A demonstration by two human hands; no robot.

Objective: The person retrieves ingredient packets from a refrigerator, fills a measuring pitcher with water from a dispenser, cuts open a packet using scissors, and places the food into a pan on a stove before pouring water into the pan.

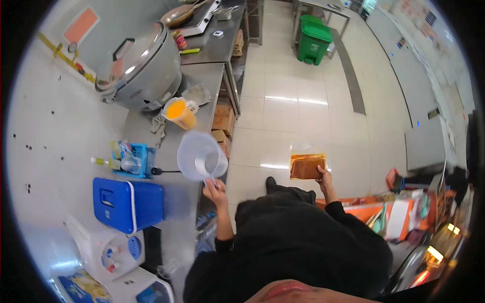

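My left hand (216, 193) is closed round the handle of a large translucent plastic jug (194, 154), held by the edge of the steel counter. No contents show in the jug. In my right hand (324, 177) is a clear sauce packet (305, 166), gripped at its right edge above the floor. Its filling is reddish brown, and the upper part of the bag is transparent. Beyond the jug, on the counter, stands a smaller pitcher of orange liquid (181, 114).
A big grey rice cooker (146, 76) occupies the counter's far part. Nearer are a blue basket of bottles (144, 161), a blue cooler box (121, 204) and a white water dispenser (118, 252). Green bins (314, 43) stand on the tiled floor ahead; orange crates (353, 212) are at right.
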